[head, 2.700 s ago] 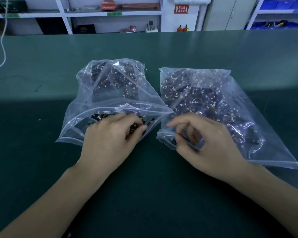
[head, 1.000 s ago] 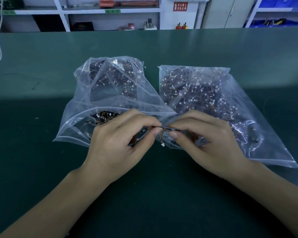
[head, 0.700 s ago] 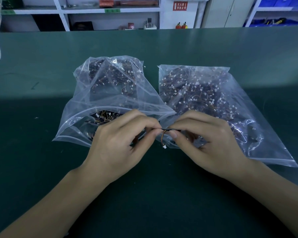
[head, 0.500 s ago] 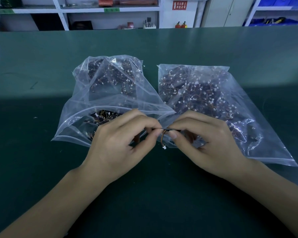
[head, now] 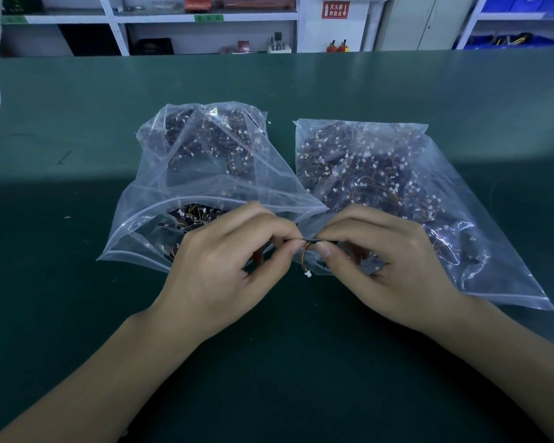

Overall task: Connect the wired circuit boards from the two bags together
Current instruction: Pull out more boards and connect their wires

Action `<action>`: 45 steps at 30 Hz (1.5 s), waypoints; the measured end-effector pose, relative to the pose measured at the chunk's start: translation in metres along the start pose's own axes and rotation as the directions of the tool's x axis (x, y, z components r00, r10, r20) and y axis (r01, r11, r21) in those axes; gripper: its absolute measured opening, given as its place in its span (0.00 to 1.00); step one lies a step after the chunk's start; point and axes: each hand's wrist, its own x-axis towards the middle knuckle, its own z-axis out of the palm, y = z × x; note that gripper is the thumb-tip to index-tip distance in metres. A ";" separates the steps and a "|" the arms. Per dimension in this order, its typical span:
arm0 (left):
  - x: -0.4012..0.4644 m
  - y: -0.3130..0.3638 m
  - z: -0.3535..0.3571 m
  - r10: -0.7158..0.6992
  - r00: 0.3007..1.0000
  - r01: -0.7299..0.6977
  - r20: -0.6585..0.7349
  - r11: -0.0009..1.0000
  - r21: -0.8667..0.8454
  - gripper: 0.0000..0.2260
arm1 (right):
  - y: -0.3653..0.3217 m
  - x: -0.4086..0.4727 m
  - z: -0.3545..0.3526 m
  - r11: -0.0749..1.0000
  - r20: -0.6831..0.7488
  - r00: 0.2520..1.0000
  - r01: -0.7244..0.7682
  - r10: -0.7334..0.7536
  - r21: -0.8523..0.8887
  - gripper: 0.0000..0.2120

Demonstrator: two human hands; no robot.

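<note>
A dark green matte table (head: 77, 314) carries two clear plastic zip bags, side by side and full of small dark wired boards: the left bag (head: 205, 174), its near mouth gaping, and the right bag (head: 397, 193), lying flat; both forearms reach in from the near edge, palms down, fingertips meeting just in front of the bags; the left hand (head: 224, 270) and the right hand (head: 387, 266) each pinch an end of a thin dark circuit board (head: 320, 240) between thumb and forefinger; its orange wire loop (head: 304, 257) hangs down to a tiny white connector (head: 307, 274).
</note>
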 end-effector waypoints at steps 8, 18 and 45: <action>0.001 0.003 -0.003 -0.046 0.989 0.047 -0.137 0.999 0.006 0.03 | 0.002 0.000 -0.007 0.990 0.096 0.993 -0.051 0.064 -0.129 0.18; -0.003 0.000 0.005 -0.029 0.999 0.031 0.038 0.999 -0.045 0.02 | 0.003 0.000 -0.005 0.993 -0.020 0.997 -0.072 0.070 -0.097 0.14; 0.006 0.021 0.021 0.007 0.967 -0.129 0.255 0.877 0.464 0.03 | 0.002 -0.002 0.001 0.997 -0.046 0.998 -0.049 0.046 -0.067 0.12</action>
